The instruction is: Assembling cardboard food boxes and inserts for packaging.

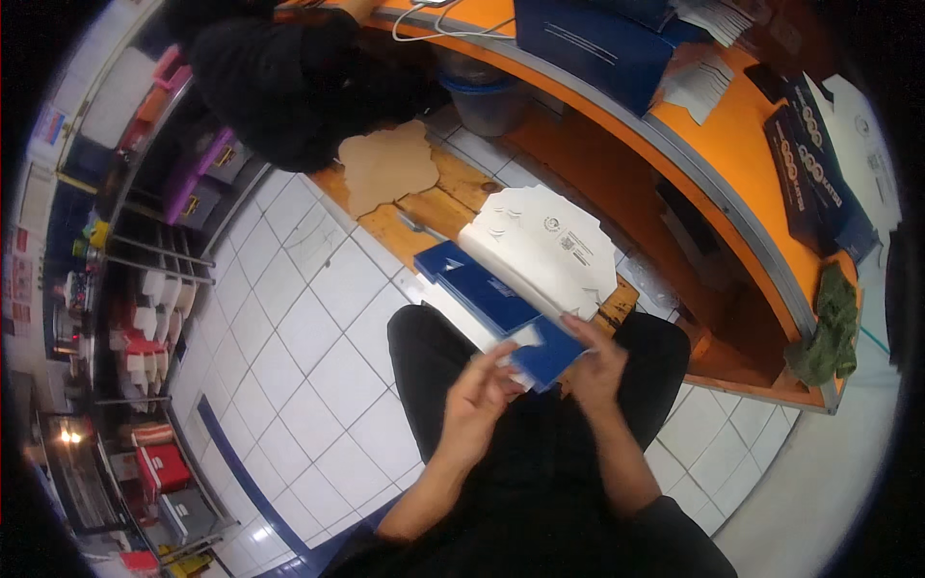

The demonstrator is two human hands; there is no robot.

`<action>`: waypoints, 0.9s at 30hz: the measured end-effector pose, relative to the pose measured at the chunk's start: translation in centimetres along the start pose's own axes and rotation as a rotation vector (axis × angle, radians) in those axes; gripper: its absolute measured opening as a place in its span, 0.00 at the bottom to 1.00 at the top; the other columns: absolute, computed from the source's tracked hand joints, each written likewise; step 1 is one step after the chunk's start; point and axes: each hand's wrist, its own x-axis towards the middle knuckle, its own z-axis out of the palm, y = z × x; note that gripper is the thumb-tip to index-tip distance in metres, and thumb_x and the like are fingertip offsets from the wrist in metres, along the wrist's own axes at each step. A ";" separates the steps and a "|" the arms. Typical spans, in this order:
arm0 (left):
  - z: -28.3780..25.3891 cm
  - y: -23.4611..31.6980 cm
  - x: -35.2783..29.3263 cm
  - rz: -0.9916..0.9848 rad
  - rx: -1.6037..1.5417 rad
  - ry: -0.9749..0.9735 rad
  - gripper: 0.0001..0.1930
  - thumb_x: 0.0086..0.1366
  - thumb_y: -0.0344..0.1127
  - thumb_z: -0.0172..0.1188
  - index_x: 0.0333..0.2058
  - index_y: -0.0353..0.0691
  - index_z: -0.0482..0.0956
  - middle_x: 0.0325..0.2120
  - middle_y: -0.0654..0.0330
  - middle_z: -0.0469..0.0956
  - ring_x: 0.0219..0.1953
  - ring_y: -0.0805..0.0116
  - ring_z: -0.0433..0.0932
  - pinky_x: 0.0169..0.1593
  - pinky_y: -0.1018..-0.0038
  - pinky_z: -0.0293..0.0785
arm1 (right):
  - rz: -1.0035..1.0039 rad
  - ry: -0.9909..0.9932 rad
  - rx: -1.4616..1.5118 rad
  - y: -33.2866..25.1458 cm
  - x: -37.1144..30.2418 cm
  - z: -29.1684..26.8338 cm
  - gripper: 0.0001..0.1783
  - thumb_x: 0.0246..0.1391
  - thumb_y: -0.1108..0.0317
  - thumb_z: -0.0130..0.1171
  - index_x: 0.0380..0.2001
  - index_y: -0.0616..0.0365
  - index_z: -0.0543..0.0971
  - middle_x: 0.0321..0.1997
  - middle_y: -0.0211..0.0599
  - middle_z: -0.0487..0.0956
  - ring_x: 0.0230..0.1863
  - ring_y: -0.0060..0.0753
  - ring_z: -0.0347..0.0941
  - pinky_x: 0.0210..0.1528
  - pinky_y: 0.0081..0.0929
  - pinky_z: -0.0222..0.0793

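A blue and white cardboard box (487, 294), partly folded, lies slantwise over my lap and the bench. My left hand (479, 390) is closed on the near end of it, fingers pinched at a white flap. At the same end, my right hand (597, 371) grips the blue right-hand corner, its thumb and fingers around the edge. Just beyond the box, a white flat cardboard blank (549, 241) with small cut slots and a printed mark rests on the wooden bench (448, 197). My palms hide part of the near end.
Brown cardboard (385, 164) covers the bench's far end, near a person in black (279, 87). An orange counter (713, 144) curves along the right, carrying blue boxes (593, 48) and a green cloth (831, 328). Below it stands a bucket (487, 101). Loaded shelves (159, 260) line the left.
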 end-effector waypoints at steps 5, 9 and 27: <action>-5.3 1.7 4.5 0.300 0.442 0.486 0.55 0.54 0.22 0.70 0.74 0.37 0.43 0.72 0.44 0.52 0.73 0.51 0.55 0.73 0.55 0.53 | 0.099 -0.275 0.388 -0.4 4.5 -7.0 0.21 0.61 0.60 0.66 0.47 0.69 0.82 0.49 0.50 0.85 0.52 0.41 0.82 0.56 0.35 0.77; -9.4 1.8 8.2 0.419 0.456 0.329 0.45 0.57 0.21 0.68 0.71 0.34 0.53 0.68 0.46 0.61 0.70 0.52 0.61 0.71 0.58 0.57 | -0.289 -0.453 0.345 0.9 6.7 -8.7 0.17 0.64 0.63 0.62 0.46 0.67 0.82 0.49 0.50 0.84 0.51 0.42 0.83 0.58 0.35 0.75; -13.1 -5.3 11.9 -0.142 0.607 0.550 0.11 0.65 0.31 0.53 0.40 0.28 0.76 0.32 0.57 0.76 0.35 0.71 0.71 0.39 0.72 0.69 | 0.188 -0.243 -0.585 3.9 4.7 -2.9 0.45 0.50 0.60 0.74 0.67 0.61 0.64 0.63 0.52 0.73 0.67 0.51 0.67 0.70 0.46 0.61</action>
